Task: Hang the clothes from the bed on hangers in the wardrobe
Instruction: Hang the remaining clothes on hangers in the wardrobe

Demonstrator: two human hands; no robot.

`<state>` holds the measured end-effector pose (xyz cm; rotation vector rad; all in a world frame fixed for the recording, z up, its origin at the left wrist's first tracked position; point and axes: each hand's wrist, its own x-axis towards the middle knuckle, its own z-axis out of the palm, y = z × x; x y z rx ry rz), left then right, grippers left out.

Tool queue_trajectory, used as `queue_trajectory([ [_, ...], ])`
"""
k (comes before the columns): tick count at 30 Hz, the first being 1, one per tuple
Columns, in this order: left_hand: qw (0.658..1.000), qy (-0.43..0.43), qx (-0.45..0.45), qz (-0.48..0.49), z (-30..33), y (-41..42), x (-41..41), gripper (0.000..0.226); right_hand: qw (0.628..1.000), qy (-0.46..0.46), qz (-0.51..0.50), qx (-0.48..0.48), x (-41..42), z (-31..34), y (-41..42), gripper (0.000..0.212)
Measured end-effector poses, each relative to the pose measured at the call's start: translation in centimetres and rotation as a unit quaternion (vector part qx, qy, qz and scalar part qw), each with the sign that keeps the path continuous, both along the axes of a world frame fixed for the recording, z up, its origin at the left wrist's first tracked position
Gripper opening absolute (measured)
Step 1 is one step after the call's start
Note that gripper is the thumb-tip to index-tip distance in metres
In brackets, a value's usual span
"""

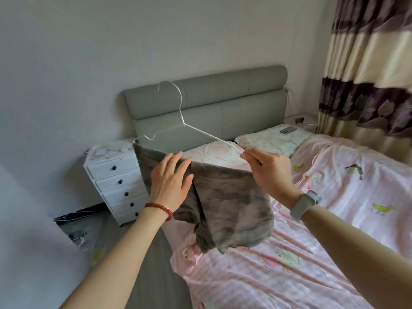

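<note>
- Head view: a thin white wire hanger (196, 128) is held up above the near corner of the bed (312, 230), hook upward and tilted.
- A grey mottled garment (225, 204) is draped over the hanger's lower bar and hangs down over the bed's pink sheet; the folded lower edge is seen just clear of the sheet. What kind of garment it is cannot be told.
- Right hand (267, 168): fingers curled, the hanger's right end pinched between thumb and fingertips. A grey watch (305, 207) is worn on that wrist.
- Left hand (171, 184): fingers straight and together, laid flat against the cloth near the top fold, apparently smoothing or evening it. A red bead bracelet (159, 209) is worn on that wrist.
- Other things noted relative to the bed: a white chest of drawers (116, 184) beside its head on the left; a phone (288, 130) on the far pillow; striped curtains (367, 63) beyond its far side.
- Progress, as judged: the garment appears mounted on the hanger, with only straightening left at this stage.
- Remaining: carrying hanger and garment to the wardrobe, which is not in view, and hooking it onto the rail.
- No other loose clothes are seen on the visible part of the bed; whether more remain cannot be told.
</note>
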<state>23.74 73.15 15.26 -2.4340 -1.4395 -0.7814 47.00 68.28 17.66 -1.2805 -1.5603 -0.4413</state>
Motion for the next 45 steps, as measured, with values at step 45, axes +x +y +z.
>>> queue_trajectory([
  [45,0.875,-0.071,-0.104,0.468,-9.1,-61.0,-11.5,0.038,0.634,-0.245,0.637,-0.365,-19.6,-8.0,-35.7,0.019],
])
